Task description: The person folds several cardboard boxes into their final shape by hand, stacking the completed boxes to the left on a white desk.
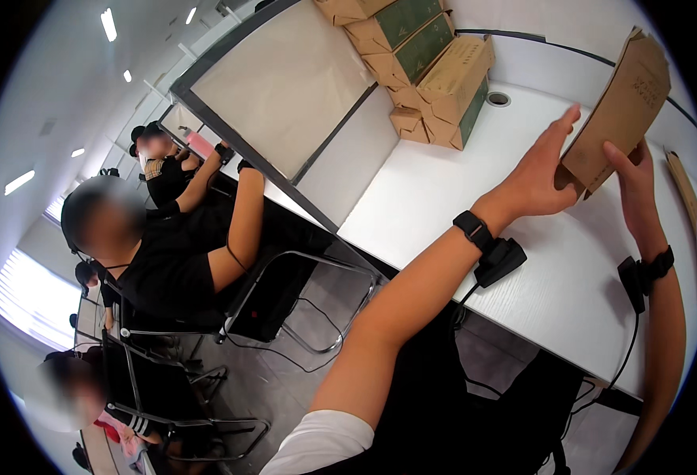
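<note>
A brown cardboard carton (621,111) with printing on its face is held tilted above the white desk (424,194), at the right. It looks thin and partly folded flat. My right hand (636,186) grips its lower right part, thumb pressed on the printed face, the other fingers mostly behind it. My left hand (534,178) is spread along the carton's left side with fingers stretched upward. Its thumb is by the carton's lower corner. Each of my wrists wears a black strap with a small cabled device.
Several brown and green cartons (451,91) are stacked at the desk's far left corner, against a partition (285,95). Flat cardboard (681,186) lies along the right edge. Device cables hang over the front edge. A seated person (166,253) works beyond the partition, left.
</note>
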Tool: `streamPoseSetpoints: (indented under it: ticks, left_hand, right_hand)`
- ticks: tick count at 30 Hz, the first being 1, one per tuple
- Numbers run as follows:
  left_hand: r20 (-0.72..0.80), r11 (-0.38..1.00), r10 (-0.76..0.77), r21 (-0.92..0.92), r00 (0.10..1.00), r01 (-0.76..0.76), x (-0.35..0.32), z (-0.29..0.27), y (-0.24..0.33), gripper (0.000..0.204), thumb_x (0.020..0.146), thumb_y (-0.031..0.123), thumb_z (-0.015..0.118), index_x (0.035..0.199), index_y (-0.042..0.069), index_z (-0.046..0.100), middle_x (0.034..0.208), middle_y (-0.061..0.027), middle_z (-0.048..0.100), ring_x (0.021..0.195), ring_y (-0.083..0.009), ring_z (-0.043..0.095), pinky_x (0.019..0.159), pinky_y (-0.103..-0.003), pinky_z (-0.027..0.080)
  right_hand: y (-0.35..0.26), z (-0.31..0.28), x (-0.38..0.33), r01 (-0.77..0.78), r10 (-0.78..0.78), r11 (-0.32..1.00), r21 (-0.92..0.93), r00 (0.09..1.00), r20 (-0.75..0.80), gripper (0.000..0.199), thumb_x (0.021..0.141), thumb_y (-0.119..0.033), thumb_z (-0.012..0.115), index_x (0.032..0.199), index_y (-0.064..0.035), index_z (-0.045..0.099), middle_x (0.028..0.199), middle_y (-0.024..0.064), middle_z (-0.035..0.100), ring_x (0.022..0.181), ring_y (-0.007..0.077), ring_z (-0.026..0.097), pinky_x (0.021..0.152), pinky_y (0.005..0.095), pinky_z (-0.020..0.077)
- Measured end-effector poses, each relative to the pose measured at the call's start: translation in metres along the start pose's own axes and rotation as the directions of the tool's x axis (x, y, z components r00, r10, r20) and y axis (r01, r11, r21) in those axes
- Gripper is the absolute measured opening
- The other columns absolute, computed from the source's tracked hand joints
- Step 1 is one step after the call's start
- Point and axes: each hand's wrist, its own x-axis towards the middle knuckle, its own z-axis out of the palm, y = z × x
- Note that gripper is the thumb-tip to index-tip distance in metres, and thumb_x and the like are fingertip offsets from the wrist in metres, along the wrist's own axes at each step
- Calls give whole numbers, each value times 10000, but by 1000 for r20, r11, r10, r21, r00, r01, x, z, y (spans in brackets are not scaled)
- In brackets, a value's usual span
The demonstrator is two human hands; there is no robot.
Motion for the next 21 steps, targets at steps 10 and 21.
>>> streamPoseSetpoints:
  ticks: [10, 21]
  left_hand:
    - [-230, 993, 51, 112, 972, -26, 4, -11, -14, 831, 642, 120, 928, 1361, 85, 513, 1282, -143, 594, 1213, -324, 572, 1037, -416, 460]
    - [-13, 954, -100, 284, 995, 99, -6, 2, -13, 974, 633, 362, 869, 1487, 118, 469, 1497, -264, 340, 1245, -467, 543, 1005, -473, 514]
  right_hand:
    - [9, 13, -10, 469, -359, 769, -435, 879, 313, 963, 742, -114, 823, 1571, -139, 334, 1595, 104, 383, 1481, 313, 369, 1212, 462, 315]
    - [32, 4, -14, 64, -3, 986, -156, 931, 366, 761, 850, 148, 537, 1535, -162, 417, 1484, 73, 498, 1283, 193, 540, 923, 323, 531]
